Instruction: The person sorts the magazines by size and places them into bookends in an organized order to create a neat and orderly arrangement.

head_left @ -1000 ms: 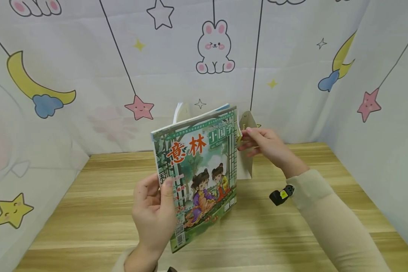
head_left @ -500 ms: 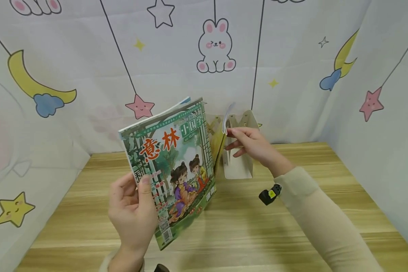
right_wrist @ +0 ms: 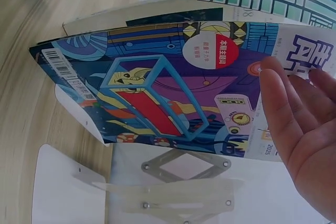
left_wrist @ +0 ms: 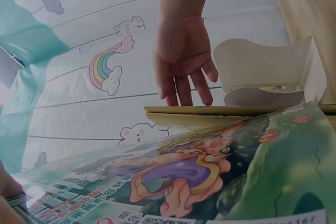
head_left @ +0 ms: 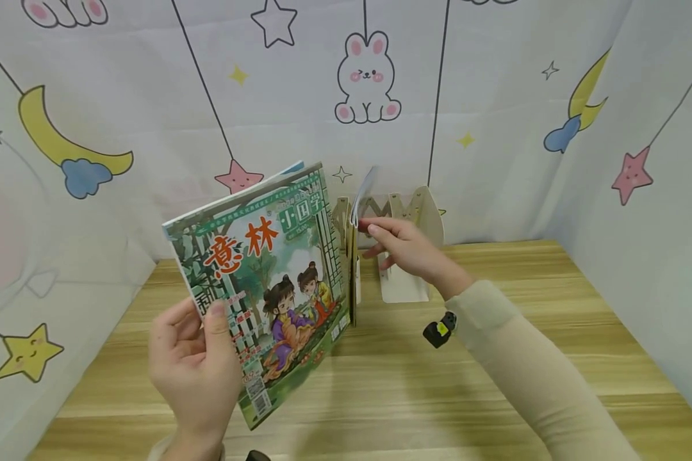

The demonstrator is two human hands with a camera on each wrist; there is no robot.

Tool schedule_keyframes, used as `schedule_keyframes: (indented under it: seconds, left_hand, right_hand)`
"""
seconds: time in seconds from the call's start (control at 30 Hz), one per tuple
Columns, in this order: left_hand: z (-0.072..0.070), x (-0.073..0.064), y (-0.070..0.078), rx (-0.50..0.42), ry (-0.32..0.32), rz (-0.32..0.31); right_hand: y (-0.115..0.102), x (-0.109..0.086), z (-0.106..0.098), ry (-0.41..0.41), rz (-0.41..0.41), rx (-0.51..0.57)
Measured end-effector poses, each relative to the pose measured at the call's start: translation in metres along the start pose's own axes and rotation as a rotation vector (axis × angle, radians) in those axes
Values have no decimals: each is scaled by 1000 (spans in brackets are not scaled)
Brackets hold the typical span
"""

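Note:
My left hand grips the left edge of a green-covered magazine with two drawn children, thumb on the cover. A blue edge shows behind its top, perhaps another magazine. My right hand touches the right face of an upright magazine with fairly straight fingers; in the right wrist view that magazine has a purple and blue cover. It stands edge-on at a cream expandable book rack, beside the green magazine. The green magazine hides part of the rack's left side.
The rack's folding lattice and end plate show in the right wrist view. The wooden table meets a white curtain with printed cartoons at the back and sides.
Both hands have moved left. The green magazine has moved left with my left hand, uncovering more of the rack. The other magazine has shifted left and now stands nearly edge-on.

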State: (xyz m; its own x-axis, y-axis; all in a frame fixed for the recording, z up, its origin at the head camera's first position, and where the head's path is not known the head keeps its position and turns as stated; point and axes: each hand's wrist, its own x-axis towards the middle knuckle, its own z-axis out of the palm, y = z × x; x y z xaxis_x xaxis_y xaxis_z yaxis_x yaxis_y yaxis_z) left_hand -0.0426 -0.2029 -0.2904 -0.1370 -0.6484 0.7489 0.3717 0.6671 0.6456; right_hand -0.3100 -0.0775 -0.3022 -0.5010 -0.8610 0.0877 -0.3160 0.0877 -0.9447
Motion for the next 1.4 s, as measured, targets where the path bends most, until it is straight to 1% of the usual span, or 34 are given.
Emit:
schedule_keyframes:
  seconds: [0.07, 0.17, 0.27, 0.37, 0.53, 0.63, 0.7, 0.8, 0.87, 0.97, 1.07, 1.13, 1.2, 1.27, 1.4]
  left_hand:
    - [-2, 2, 0, 19, 28, 0]
    - [-4, 6, 1, 19, 70, 1]
    - [-5, 7, 2, 22, 99, -2]
    - [-6, 6, 3, 47, 99, -8]
    - [-6, -2, 5, 73, 102, -40]
    - [-5, -6, 6, 72, 116, -67]
    - [-3, -8, 7, 76, 112, -81]
    - [1, -10, 7, 61, 107, -95]
    - [4, -10, 7, 32, 108, -93]
    - [6, -11, 8, 36, 113, -89]
    - [7, -11, 10, 48, 112, -94]
    - [7, -11, 12, 58, 108, -96]
    - [8, -11, 12, 49, 106, -91]
    - [8, -11, 13, 52, 108, -82]
    - [9, -12, 16, 67, 114, -75]
  right_hand:
    - [-1, 6, 1, -19, -10, -15]
    - [-3, 15, 4, -45, -18, -41]
    - [-4, 23, 5, -70, -20, -63]
    - [-4, 30, 4, -84, -20, -77]
    - [-3, 38, -2, -100, -31, -84]
    - [-5, 41, -7, -115, -38, -82]
    - [-5, 44, -10, -124, -33, -75]
    - [-7, 47, -12, -133, -37, -111]
    - [-10, 51, -11, -127, -45, -172]
    - [-17, 53, -7, -99, -73, -305]
    - [-26, 52, -1, -61, -145, -497]
    - [-32, 51, 3, -53, -199, -613]
    - [-38, 50, 5, -50, -246, -714]
    - [-42, 51, 7, -63, -267, -772]
    - [-46, 54, 6, -92, -282, -841]
